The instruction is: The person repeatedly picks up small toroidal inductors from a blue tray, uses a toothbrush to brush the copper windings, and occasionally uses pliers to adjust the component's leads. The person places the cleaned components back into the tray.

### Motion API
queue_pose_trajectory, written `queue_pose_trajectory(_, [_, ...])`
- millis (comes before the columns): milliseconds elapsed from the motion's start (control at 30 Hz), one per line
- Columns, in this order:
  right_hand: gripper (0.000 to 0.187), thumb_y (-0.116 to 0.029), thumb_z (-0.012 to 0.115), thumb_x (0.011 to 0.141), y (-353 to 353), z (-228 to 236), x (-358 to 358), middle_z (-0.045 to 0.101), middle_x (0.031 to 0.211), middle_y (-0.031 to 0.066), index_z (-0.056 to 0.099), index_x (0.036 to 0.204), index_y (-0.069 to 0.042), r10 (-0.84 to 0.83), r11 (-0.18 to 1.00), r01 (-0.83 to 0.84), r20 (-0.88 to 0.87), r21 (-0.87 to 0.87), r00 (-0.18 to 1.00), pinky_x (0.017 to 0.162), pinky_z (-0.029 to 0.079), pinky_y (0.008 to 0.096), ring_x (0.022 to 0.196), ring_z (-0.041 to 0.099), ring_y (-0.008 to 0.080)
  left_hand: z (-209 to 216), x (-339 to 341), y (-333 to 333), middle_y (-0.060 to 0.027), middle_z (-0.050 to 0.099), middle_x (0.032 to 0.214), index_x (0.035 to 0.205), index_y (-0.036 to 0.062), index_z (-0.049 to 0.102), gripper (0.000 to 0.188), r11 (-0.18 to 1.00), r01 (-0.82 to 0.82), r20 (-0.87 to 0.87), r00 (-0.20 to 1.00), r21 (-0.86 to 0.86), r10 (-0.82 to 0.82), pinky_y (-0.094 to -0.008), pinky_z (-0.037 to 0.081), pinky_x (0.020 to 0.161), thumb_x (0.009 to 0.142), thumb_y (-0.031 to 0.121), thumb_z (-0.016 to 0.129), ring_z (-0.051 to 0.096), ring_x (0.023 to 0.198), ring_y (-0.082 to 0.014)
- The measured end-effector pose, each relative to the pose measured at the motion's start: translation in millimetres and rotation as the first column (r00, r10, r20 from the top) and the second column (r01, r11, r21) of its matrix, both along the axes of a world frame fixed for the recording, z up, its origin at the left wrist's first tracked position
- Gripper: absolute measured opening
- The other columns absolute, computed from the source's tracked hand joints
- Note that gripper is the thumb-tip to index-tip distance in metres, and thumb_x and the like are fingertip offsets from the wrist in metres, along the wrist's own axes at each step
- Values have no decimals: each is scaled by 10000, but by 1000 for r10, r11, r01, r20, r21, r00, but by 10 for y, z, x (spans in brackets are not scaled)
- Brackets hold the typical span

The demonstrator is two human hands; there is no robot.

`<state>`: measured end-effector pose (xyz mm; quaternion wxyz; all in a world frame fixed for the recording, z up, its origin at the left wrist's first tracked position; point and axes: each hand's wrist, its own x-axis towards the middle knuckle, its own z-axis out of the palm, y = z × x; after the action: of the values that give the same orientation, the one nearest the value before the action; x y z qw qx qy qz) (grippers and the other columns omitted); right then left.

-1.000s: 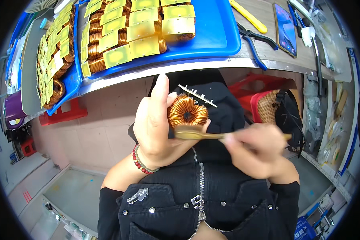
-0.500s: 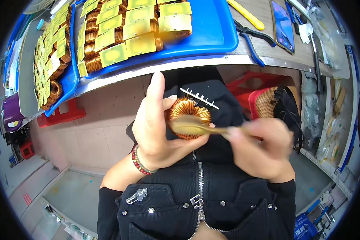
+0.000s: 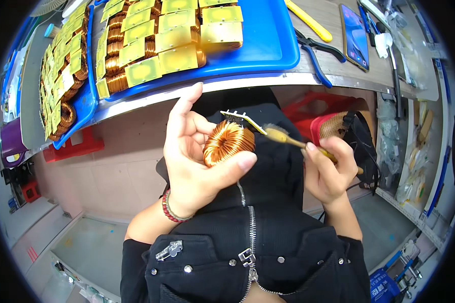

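Note:
My left hand (image 3: 197,156) holds a copper-wound ring coil (image 3: 227,143) between thumb and fingers, turned on its side with a small board with pins (image 3: 242,120) on its far face. My right hand (image 3: 328,171) grips a small brush with a yellowish handle (image 3: 296,142). The brush's bristle tip sits just right of the coil's upper edge, close to the board.
A blue tray (image 3: 268,45) on the bench above holds several copper coils topped with yellow boards; a second blue tray (image 3: 83,106) with more lies to the left. Yellow-handled tool (image 3: 308,20), blue-handled pliers (image 3: 316,50) and a phone (image 3: 355,29) lie at right. A red crate (image 3: 308,108) stands under the bench.
The coil has been turned from facing me to lying on its side. My right hand has drawn the brush from across the coil's face out to its right edge.

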<state>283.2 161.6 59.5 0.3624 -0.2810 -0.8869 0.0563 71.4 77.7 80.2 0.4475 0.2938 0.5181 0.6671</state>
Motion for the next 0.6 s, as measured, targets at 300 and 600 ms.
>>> queue_pose_trajectory(300, [128,21,690,739,193,134,35,526,980,101,630,848,-7,-85,932,-1,-223,-362,971,494,353,180,629,470,72,-65,-42,12,-123,549,963,1354,-39,178,1037,965,15,-679,714,261,172,-310,496,769,558,53,837,571,923,-197])
queue_pose_trajectory(600, [234,14,659,649,171,804,-329,573,911,147,633,881,-2,157,988,-157,-3,3,988,501,389,256,629,540,183,87,-266,83,-154,636,1019,1135,122,476,421,824,369,-894,47,430,446,-283,522,653,761,22,640,574,778,-230])
